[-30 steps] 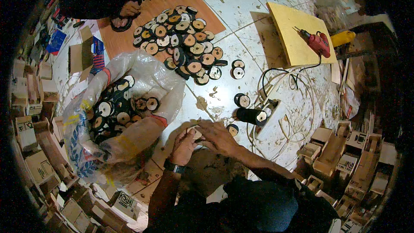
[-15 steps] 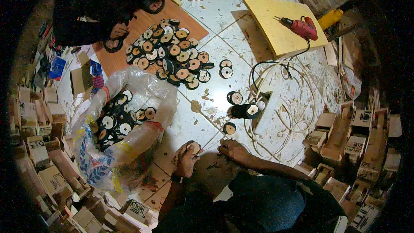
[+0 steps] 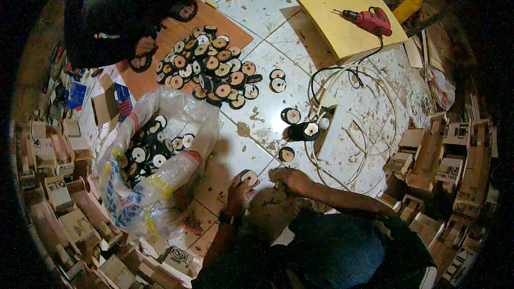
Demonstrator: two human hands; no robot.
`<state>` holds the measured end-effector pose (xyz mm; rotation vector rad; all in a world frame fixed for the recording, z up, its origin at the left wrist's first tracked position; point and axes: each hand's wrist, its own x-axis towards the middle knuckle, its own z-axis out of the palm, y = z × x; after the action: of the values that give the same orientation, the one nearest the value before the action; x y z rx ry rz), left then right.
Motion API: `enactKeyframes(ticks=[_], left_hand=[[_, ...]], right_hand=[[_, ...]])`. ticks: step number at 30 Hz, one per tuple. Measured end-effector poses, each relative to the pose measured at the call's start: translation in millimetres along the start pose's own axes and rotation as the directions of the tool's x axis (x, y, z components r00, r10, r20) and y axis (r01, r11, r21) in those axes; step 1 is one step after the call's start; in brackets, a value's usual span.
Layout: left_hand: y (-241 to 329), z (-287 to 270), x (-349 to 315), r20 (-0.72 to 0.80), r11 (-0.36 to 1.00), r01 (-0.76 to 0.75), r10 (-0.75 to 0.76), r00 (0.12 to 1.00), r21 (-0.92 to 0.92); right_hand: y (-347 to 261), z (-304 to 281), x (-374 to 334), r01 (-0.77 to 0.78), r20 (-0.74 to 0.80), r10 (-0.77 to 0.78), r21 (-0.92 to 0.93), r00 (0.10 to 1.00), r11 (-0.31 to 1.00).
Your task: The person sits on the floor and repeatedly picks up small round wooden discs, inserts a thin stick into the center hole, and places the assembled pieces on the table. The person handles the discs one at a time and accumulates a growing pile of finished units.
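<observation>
My left hand is closed around a round wooden wheel with a dark rim, its pale face turned up and a small hole in its middle. Close to its right, my right hand has its fingers curled together. Whatever they may hold is too small or hidden to make out. Just beyond the right hand, a single wheel lies on the tiles. A stack of wheels lying on its side is a little farther off, with another wheel behind it.
A plastic sack of wheels stands left. A heap of wheels covers part of a brown board, near another person's foot. A red drill rests on a yellow board. Coiled cable and wooden pieces lie right.
My left hand has moved slightly right and up with the wheel, nearer to my right hand. The right hand has shifted a little. The whole view has tilted slightly.
</observation>
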<state>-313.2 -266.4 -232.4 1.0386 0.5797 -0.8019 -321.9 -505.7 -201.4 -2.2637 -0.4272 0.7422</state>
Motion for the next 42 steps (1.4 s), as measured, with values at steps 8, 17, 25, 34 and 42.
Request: enactKeyframes(ticks=[8,17,25,34,42], left_hand=[[24.6,22.9,0.7,0.183,0.966,-0.093,0.14,0.973,-0.243],[31.7,28.2,-9.4,0.21,0.939,-0.058,0.135,0.968,-0.338],[36.7,12.7,1.6,0.3,0.768,0.092,0.135,0.944,-0.634],[51.5,7.1,3.1,0.224,0.756,0.055,0.123,0.967,-0.652],[20.0,-4.2,5.5,0.078,0.873,-0.044,0.093,0.993,-0.485]], right_hand=[[-43.3,-22.4,38.0,0.088,-0.464,0.241,0.581,0.853,0.809],[-47.5,-19.3,57.4,0.26,-0.491,-0.277,-0.103,0.826,0.96],[-47.3,-30.6,73.1,0.309,-0.287,-0.291,0.018,0.912,0.951],[-66.3,-161.2,222.6,0.024,-0.725,-0.055,-0.053,0.687,0.998],[-52.5,-75.2,97.6,-0.238,-0.382,0.158,-0.172,0.911,0.956]])
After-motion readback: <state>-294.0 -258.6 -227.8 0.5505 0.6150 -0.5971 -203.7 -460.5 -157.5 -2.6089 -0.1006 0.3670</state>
